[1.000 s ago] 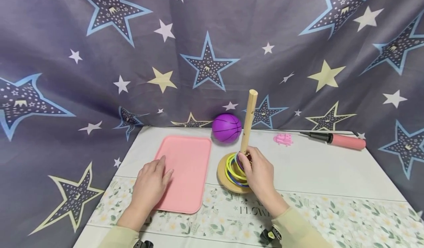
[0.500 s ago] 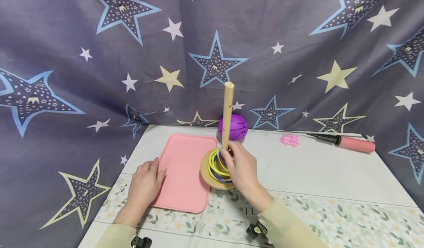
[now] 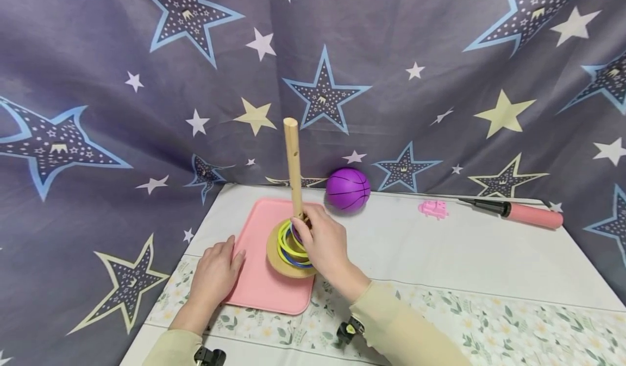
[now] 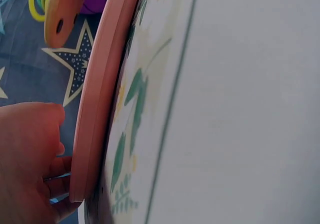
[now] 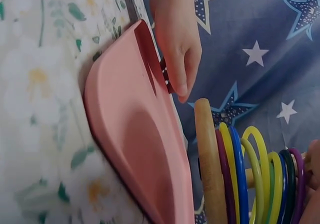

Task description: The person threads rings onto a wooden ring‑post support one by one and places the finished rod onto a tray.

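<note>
My right hand (image 3: pixel 326 241) grips the lower post of a wooden ring-toss stand (image 3: pixel 293 165). Several yellow, blue, green and purple rings (image 3: pixel 285 246) lie around the post, just over its round base. The stand hangs over a pink tray (image 3: pixel 251 287); in the right wrist view its wooden base (image 5: pixel 209 159) is apart from the tray's surface. At the tray's left edge rests my left hand (image 3: pixel 212 273), fingers fairly straight and touching the rim. Part of the rings is hidden behind the right hand.
A purple ball (image 3: pixel 348 190) stands at the back against the starry curtain (image 3: pixel 225 73). To its right lie a small pink plastic toy (image 3: pixel 433 209) and a pink-and-black hand pump (image 3: pixel 533 215). A floral cloth strip (image 3: pixel 489 314) runs along the table's front.
My right hand has lifted the ring-toss stand and carried it left, from beside the pink tray to over it. The left hand stays at the tray's left edge.
</note>
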The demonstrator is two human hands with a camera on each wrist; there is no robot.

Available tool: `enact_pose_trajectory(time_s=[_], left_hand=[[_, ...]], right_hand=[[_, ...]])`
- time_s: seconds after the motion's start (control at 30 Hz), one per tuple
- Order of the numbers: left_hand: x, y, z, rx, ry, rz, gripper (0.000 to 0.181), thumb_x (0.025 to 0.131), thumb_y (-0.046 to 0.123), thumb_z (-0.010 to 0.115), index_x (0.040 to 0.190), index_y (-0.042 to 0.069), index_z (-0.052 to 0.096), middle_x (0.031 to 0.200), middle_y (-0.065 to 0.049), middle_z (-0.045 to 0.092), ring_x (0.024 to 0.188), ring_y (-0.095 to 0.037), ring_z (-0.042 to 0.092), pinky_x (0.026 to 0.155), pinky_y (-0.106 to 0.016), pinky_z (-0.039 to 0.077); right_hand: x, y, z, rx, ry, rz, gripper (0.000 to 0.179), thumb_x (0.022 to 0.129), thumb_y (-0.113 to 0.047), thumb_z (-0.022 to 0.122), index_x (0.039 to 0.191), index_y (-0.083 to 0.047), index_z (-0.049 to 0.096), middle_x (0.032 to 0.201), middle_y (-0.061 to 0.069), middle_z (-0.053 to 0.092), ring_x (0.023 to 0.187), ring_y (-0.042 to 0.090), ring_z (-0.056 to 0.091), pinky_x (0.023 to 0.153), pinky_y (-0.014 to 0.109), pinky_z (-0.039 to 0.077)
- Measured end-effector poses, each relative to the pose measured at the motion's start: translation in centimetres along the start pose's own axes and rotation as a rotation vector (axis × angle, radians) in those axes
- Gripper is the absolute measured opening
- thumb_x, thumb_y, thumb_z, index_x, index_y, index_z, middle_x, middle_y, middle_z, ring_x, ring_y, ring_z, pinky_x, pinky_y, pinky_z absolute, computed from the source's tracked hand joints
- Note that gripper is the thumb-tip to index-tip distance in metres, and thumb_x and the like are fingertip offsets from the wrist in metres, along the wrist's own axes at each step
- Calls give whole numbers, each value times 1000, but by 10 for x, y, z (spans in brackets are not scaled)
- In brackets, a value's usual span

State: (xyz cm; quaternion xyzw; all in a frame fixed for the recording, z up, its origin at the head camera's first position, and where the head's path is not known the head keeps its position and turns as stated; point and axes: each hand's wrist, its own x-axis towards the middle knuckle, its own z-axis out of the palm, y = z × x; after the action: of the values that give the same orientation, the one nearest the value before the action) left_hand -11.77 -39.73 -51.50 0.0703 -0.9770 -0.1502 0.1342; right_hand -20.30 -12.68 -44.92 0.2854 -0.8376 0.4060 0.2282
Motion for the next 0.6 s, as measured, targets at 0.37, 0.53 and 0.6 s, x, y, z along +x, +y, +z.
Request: enact_pose_trajectory(time_s=[0.37,0.53,0.6], left_hand=[[1,-1,4,2,58,48,51,114,22,56,154,-9,56,137,-30,67,127,-52,62,112,-66,49],[0,0,4,-1,43,36,51,114,22,57,154,-9,56,139,-29,67,130,-51,60,113,-66,48],[-1,0,4,-4,44,35,50,113,22,58,153,-9,58,139,-29,67,130,-51,60,113,-67,48]], right_hand=[[5,-9,34,1,-39,22,19,111,-35,69,116,-17,74,102,-4,73,81,14,70,66,39,59],[8,-6,44,-8,-60,34,19,111,-35,68,116,-18,74,102,-5,73,83,15,70,69,39,60],[9,-5,48,-11,-64,37,19,111,-35,68,116,-18,74,101,-4,73,83,16,70,70,40,60]])
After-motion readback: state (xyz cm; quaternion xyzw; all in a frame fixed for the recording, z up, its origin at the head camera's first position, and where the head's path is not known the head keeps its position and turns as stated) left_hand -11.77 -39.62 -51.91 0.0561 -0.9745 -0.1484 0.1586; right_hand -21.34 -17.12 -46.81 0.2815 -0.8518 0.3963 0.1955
